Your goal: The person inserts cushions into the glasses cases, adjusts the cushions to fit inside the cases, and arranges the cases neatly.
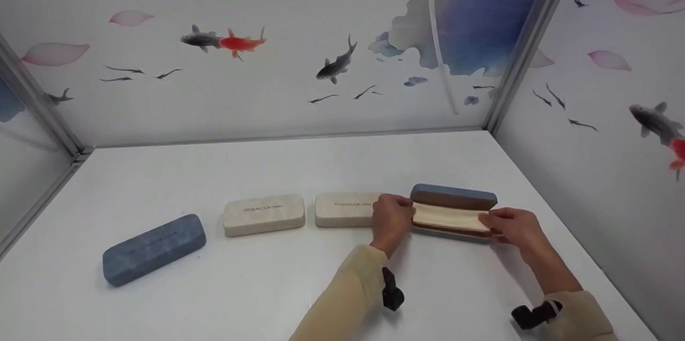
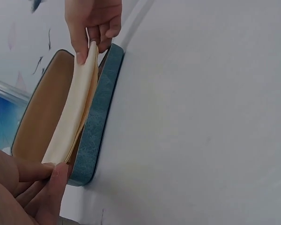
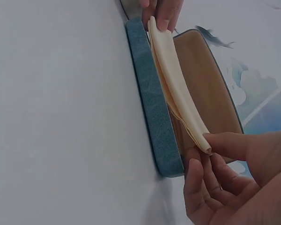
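Note:
A folded cream cloth (image 1: pixel 449 217) stretches between both hands over an opened blue glasses case (image 1: pixel 455 192) with a brown lining. My left hand (image 1: pixel 392 219) pinches the cloth's left end, thumb and fingers meeting on it in the left wrist view. At the other end my right hand (image 1: pixel 516 226) grips the cloth between thumb and fingers, as the right wrist view shows. Loose folded layers of the cloth (image 3: pixel 171 84) hang along its near side, just above the case's base (image 3: pixel 152 103). The lid (image 2: pixel 42 108) stands raised behind the cloth.
Left of the open case lie a cream glasses case (image 1: pixel 342 210), partly behind the left hand, another cream case (image 1: pixel 265 216), and a closed blue case (image 1: pixel 154 250) set at an angle. Printed panels (image 1: pixel 289 105) enclose the white table (image 1: pixel 257 287) at the back and sides.

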`<action>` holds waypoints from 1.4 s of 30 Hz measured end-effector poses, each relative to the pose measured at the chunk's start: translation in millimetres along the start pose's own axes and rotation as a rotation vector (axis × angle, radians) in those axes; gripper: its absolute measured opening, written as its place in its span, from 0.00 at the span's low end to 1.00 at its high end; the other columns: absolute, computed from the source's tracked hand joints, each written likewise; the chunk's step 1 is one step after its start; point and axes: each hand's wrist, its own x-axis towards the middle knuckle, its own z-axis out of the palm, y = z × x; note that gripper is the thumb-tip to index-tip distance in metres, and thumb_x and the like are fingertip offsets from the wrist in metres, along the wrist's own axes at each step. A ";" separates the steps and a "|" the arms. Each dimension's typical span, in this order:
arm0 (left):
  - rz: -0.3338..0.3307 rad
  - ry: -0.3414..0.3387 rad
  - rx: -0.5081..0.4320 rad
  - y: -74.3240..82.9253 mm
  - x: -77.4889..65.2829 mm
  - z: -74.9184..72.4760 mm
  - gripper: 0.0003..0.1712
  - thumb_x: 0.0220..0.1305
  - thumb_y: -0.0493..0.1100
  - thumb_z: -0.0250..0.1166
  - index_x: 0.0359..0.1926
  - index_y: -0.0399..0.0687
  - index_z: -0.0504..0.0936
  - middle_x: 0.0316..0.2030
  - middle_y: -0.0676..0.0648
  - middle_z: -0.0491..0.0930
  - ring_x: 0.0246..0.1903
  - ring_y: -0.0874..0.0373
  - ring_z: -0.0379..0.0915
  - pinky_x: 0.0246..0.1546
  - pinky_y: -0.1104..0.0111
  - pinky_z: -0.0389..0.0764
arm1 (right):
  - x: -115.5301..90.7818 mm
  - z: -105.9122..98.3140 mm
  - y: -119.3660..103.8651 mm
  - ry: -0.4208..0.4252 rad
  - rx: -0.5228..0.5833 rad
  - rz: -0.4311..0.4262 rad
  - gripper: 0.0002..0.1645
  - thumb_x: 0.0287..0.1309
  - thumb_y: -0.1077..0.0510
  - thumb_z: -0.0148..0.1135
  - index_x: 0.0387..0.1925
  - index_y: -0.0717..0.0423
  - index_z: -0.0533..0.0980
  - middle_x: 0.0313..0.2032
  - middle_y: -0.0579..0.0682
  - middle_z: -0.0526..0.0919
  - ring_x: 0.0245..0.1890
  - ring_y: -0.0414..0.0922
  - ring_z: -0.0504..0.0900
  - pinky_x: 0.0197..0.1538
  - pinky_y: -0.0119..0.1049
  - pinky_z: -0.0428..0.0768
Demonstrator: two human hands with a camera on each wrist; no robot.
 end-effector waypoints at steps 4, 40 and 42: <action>0.030 0.021 0.021 0.2 -0.6 1.3 0.07 0.56 0.31 0.69 0.33 0.43 0.91 0.32 0.48 0.90 0.35 0.60 0.85 0.36 0.70 0.83 | 0.7 1.0 -0.6 0.010 -0.002 0.018 0.36 0.64 0.45 0.66 0.60 0.71 0.72 0.35 0.45 0.83 0.34 0.37 0.79 0.38 0.27 0.81; 0.018 0.028 0.047 9.4 3.1 -6.3 0.04 0.57 0.30 0.67 0.32 0.37 0.89 0.32 0.43 0.88 0.33 0.55 0.83 0.35 0.67 0.83 | 1.8 -0.6 0.5 -0.015 0.022 0.030 0.31 0.64 0.49 0.65 0.56 0.71 0.73 0.32 0.46 0.83 0.30 0.37 0.82 0.36 0.30 0.84; 0.015 0.027 0.043 11.8 6.6 -10.4 0.05 0.58 0.30 0.66 0.31 0.38 0.89 0.31 0.43 0.88 0.33 0.56 0.83 0.34 0.67 0.83 | 0.8 -6.9 -2.1 -0.025 -0.015 0.040 0.34 0.66 0.47 0.62 0.60 0.72 0.71 0.40 0.56 0.85 0.35 0.39 0.82 0.39 0.32 0.85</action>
